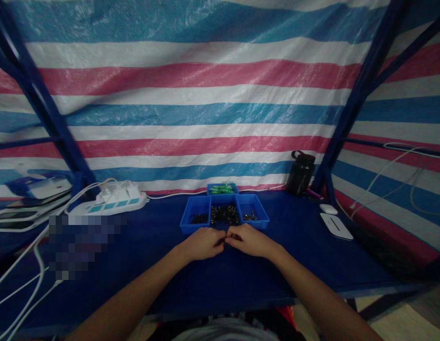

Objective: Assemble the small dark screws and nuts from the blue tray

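Observation:
My left hand [205, 243] and my right hand [248, 239] meet fingertip to fingertip just in front of the blue bins. Both have their fingers pinched together, and whatever lies between them is too small to make out. Behind them, the left blue bin [185, 219] holds small dark parts, and many black pieces [225, 214] fill the middle one. Small shiny metal parts [250, 216] lie in the right blue bin [263, 219]. A back blue bin [223, 193] contains green and white pieces [221, 188].
A white power strip [116, 204] with plugs and cables is at the left, near stacked devices [31, 213]. At the right are a black bottle [300, 174] and a white flat device [336, 226]. Blue metal posts frame the blue table [220, 279].

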Demonstrator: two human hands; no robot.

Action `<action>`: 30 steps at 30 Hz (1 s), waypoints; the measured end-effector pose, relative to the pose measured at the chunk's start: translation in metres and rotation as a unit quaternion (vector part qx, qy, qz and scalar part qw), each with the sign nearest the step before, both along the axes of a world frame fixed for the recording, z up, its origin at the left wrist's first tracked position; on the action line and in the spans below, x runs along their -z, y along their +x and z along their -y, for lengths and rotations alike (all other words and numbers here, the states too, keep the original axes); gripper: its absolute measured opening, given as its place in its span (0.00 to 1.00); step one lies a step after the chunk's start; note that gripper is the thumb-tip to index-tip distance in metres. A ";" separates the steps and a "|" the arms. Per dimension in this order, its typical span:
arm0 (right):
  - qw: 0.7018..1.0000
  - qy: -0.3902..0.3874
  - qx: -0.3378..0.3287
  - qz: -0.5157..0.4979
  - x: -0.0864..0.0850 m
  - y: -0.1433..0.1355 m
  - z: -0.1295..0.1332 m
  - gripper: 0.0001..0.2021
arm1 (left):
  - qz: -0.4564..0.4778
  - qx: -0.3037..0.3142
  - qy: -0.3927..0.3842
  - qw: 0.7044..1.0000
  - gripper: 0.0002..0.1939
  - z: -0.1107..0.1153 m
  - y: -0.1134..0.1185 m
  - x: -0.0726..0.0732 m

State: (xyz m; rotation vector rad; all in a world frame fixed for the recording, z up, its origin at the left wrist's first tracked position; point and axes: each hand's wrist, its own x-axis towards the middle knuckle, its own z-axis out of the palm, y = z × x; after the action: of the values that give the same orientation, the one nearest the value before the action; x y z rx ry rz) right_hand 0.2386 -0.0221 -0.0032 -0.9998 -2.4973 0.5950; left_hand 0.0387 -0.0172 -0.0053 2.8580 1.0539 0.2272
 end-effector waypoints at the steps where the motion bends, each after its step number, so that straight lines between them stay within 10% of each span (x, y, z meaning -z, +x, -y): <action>1: 1.000 0.003 0.002 0.005 0.000 0.000 0.000 0.09 | 0.000 -0.001 0.001 1.000 0.04 0.000 0.000 0.000; 30: 0.998 0.030 0.004 0.053 0.014 0.002 -0.008 0.09 | 0.088 0.048 -0.013 0.995 0.05 0.001 0.000 -0.003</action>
State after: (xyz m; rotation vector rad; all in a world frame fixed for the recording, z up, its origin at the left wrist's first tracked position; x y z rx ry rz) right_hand 0.2402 -0.0142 -0.0176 -1.0433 -2.5853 0.4742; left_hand 0.0387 -0.0177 -0.0026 2.7953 0.8769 0.4443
